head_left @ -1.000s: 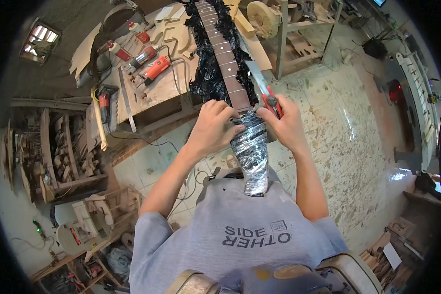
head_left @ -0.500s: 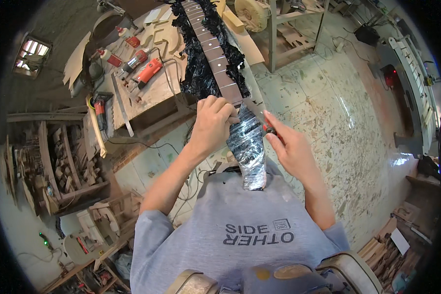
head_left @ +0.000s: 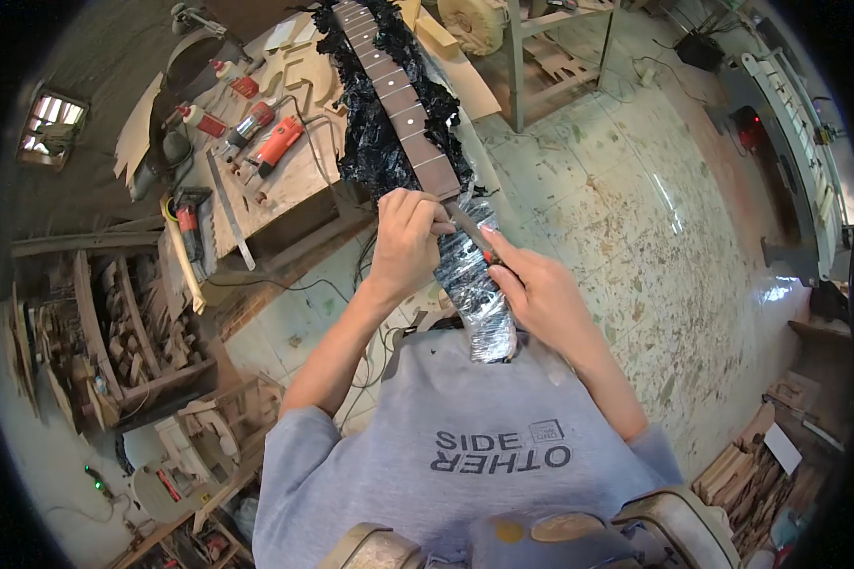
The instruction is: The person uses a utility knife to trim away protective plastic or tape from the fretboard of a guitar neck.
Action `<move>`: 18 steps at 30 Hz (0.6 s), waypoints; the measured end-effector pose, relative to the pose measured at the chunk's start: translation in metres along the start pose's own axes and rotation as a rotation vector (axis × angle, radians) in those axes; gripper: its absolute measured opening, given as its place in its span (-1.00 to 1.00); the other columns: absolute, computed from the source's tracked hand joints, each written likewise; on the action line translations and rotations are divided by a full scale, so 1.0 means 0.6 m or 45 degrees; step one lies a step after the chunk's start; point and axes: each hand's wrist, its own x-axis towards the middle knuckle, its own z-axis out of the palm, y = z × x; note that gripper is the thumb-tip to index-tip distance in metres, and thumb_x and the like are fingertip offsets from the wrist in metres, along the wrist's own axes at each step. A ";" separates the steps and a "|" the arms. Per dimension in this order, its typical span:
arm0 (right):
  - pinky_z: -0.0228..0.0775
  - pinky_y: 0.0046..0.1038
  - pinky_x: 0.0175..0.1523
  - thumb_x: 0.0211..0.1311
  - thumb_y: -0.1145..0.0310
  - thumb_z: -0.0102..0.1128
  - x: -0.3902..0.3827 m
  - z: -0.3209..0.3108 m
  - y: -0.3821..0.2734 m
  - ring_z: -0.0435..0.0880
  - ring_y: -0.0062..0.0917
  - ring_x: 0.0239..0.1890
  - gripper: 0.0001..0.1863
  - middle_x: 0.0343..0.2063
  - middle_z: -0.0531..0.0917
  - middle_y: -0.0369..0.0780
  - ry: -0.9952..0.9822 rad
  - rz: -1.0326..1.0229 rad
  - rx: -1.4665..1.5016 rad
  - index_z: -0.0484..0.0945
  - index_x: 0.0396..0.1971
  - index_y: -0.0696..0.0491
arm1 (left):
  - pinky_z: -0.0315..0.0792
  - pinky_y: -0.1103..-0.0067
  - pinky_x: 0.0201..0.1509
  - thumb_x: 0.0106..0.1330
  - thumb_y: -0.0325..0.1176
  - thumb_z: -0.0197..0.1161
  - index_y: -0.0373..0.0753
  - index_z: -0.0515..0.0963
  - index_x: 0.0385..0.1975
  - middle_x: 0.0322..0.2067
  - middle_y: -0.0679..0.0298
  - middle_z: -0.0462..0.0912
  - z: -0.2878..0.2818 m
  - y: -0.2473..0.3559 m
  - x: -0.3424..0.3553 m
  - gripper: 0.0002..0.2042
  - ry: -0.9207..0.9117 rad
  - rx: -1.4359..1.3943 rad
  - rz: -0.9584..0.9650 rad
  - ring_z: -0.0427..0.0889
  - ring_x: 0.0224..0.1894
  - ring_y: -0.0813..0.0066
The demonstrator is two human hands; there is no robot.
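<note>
A guitar neck with a brown fretboard (head_left: 411,123) runs away from me, with crumpled black plastic (head_left: 375,142) along both sides. Clear film is wound over its dark headstock (head_left: 484,308), which points at my shirt. My left hand (head_left: 408,242) is closed at the left edge where fretboard meets headstock; what its fingertips pinch is hidden. In my right hand (head_left: 541,294) is a knife (head_left: 470,228) with a grey blade and a red-and-black handle. Its blade slants over the wrapped headstock, the tip close to the fretboard's end and my left fingertips.
On the wooden bench (head_left: 294,194) at the left lie a red power tool (head_left: 277,145), a heat gun (head_left: 249,128), glue bottles (head_left: 202,120) and a long saw blade (head_left: 230,211). A rack of wood offcuts (head_left: 128,332) stands below it. Cables trail over the tiled floor (head_left: 617,237).
My right hand has moved left with the knife, bringing the blade from beside the headstock to over it. My left hand stays at the same spot on the neck.
</note>
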 end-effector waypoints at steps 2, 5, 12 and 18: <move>0.51 -0.13 -0.15 0.47 0.40 0.23 -0.015 -0.004 0.002 0.71 -0.03 -0.25 -0.46 -0.23 0.75 -0.01 -0.019 0.023 0.053 0.48 0.41 0.05 | 0.34 0.30 -0.01 -0.02 -0.65 0.37 -0.24 0.52 -0.40 -0.31 0.22 0.60 -0.002 -0.003 -0.004 -0.77 0.011 0.023 0.010 0.55 -0.17 0.17; 0.51 -0.13 -0.14 0.45 0.39 0.25 -0.011 -0.001 0.001 0.71 -0.02 -0.25 -0.45 -0.22 0.75 0.00 -0.011 0.049 0.084 0.47 0.41 0.06 | 0.34 0.29 -0.01 -0.03 -0.65 0.37 -0.24 0.51 -0.38 -0.32 0.22 0.60 -0.001 -0.003 0.002 -0.76 -0.017 -0.024 0.070 0.55 -0.17 0.16; 0.50 -0.12 -0.13 0.45 0.36 0.25 -0.036 -0.004 0.004 0.70 -0.02 -0.26 -0.46 -0.26 0.74 0.01 0.006 0.054 0.118 0.50 0.40 0.03 | 0.35 0.31 -0.01 -0.04 -0.67 0.38 -0.25 0.49 -0.36 -0.31 0.20 0.60 0.000 -0.014 -0.005 -0.73 0.060 -0.029 0.078 0.55 -0.19 0.16; 0.54 -0.22 -0.09 0.46 0.36 0.24 -0.021 -0.013 -0.009 0.73 -0.05 -0.22 -0.48 -0.19 0.78 0.01 -0.127 0.159 -0.032 0.52 0.40 -0.01 | 0.40 0.33 0.01 0.04 -0.70 0.36 -0.25 0.49 -0.38 -0.29 0.18 0.61 -0.002 -0.013 -0.007 -0.76 0.061 -0.091 0.062 0.56 -0.19 0.15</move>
